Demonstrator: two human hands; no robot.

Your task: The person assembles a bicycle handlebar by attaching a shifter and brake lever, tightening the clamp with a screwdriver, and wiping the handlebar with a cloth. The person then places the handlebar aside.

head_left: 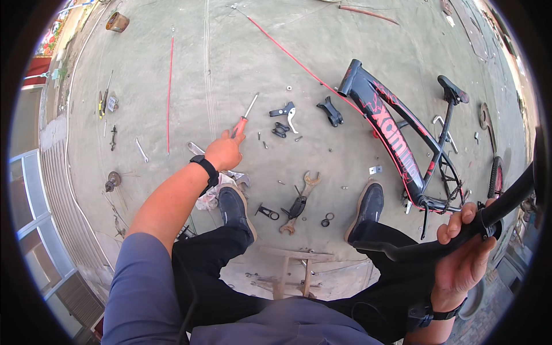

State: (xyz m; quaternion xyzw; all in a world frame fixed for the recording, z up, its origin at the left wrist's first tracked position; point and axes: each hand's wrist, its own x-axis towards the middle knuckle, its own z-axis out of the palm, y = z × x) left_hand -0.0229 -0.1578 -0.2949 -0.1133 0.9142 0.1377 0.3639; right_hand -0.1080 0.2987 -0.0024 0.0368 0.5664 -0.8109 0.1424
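My left hand (224, 153) is closed around the red handle of a screwdriver (240, 127), which lies at the floor with its metal shaft pointing away from me. At the lower right, my right hand (460, 261) grips a black bent tube that looks like a bicycle handlebar (509, 201), with a small clamp beside the fingers. A black brake lever (282, 110) with a silver blade lies right of the screwdriver, above a small black clamp part (280, 130). Farther right is another black part (329, 111).
A dark bicycle frame (397, 138) with red markings and a saddle (452, 89) lies at the right. Between my shoes are a wrench (311, 181) and rings (326, 219). Red cables (171, 95), pliers (103, 103) and a rusty can (117, 22) lie farther off.
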